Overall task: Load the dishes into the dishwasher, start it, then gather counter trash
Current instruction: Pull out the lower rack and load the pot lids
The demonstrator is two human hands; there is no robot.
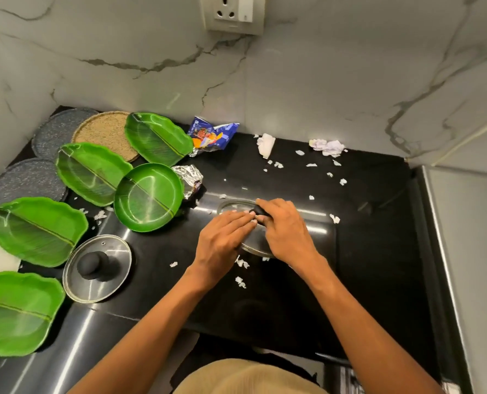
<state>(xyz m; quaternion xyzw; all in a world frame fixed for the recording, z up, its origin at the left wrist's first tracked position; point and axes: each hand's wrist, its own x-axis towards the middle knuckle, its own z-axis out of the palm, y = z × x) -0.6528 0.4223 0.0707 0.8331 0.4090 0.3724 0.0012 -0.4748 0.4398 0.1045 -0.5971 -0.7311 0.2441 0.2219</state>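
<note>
A glass lid (pixel 233 204) with a black knob lies on the black counter (pixel 364 251) at the middle. My right hand (pixel 285 228) curls around its knob. My left hand (pixel 225 237) lies flat on the lid with straight fingers. A second glass lid (pixel 114 268) with a black knob sits to the left. Several green leaf-shaped plates (pixel 34 228) and a round green plate (pixel 148 197) lie along the left side. Two grey speckled plates (pixel 26 180) and a tan round plate (pixel 106 132) sit at the far left corner.
Trash is scattered on the counter: a blue snack wrapper (pixel 212 135), crumpled foil (pixel 189 179), crumpled paper (pixel 327 146), a white tissue (pixel 266 145) and several paper bits. A marble wall stands behind, with a socket (pixel 233 12). A steel edge (pixel 447 251) runs along the right.
</note>
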